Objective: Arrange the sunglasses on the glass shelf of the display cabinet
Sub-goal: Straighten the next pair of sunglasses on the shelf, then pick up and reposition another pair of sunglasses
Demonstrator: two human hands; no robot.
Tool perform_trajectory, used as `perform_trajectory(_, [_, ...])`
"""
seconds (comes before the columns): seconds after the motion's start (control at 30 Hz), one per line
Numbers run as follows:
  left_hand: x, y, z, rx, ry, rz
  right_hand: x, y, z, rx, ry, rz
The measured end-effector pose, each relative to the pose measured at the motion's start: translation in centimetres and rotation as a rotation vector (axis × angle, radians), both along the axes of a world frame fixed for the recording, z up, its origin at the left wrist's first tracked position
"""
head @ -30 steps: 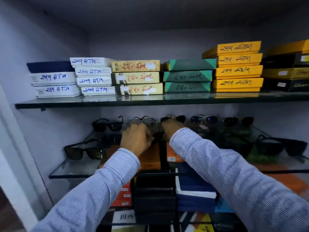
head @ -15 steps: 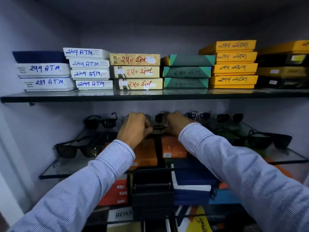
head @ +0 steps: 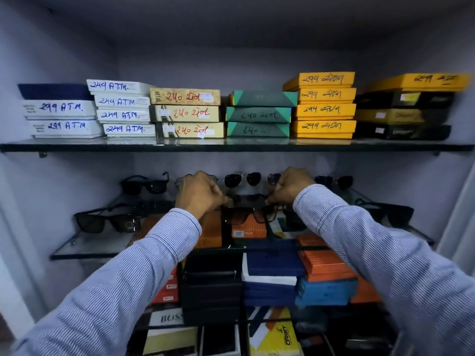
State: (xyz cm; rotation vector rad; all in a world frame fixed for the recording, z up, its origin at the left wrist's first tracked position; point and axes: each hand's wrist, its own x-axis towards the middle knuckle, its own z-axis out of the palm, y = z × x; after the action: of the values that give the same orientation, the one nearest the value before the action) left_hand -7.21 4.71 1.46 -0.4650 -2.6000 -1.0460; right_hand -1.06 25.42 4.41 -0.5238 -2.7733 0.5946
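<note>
Two hands, left hand (head: 199,195) and right hand (head: 288,187), are closed on dark sunglasses (head: 248,210) held over the glass shelf (head: 84,249).

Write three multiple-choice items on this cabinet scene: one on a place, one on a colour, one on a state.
1. Where is the pair of sunglasses that both hands hold?
A. on the upper shelf
B. over the middle of the glass shelf
C. below the glass shelf, among the boxes

2. What colour is the stack of four boxes right of the green boxes?
A. yellow
B. white
C. red

3. How does the left hand stand?
A. open and flat
B. out of view
C. closed on the sunglasses

Answers: 1 B, the left and right hand hold it there; 2 A, yellow sides with dark writing; 3 C, its fingers pinch one end of the frame.
</note>
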Motion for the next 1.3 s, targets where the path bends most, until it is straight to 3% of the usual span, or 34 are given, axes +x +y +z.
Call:
perform_trajectory(0.3, [1.0, 0.3, -0.7, -0.068, 0.005, 0.03, 0.6, -0.5, -0.7, 0.033, -0.003, 0.01])
perform_trajectory(0.7, [0.3, -0.6, -1.6, -0.074, -0.017, 0.015, 0.7, -1.9, -1.3, 0.284, 0.004, 0.015])
perform_trajectory(0.8, [-0.9, -3.2, -0.2, -0.058, 0.067, 0.112, 0.5, -3.0, -0.8, 0.35, 0.078, 0.033])
perform_trajectory(0.9, [-1.4, -5.7, 0.6, -0.154, 0.111, 0.216, -0.6, -5.5, -0.4, 0.327, 0.136, 0.111])
perform_trajectory(1.07, [-0.6, -5.9, -0.6, -0.386, 0.094, 0.181, -3.2, -10.1, -1.2, 0.311, 0.135, 0.243])
perform_trajectory(1.3, [-1.7, -5.9, -1.1, -0.418, 0.105, 0.127, -4.4, -13.1, -1.7, 0.305, 0.13, 0.306])
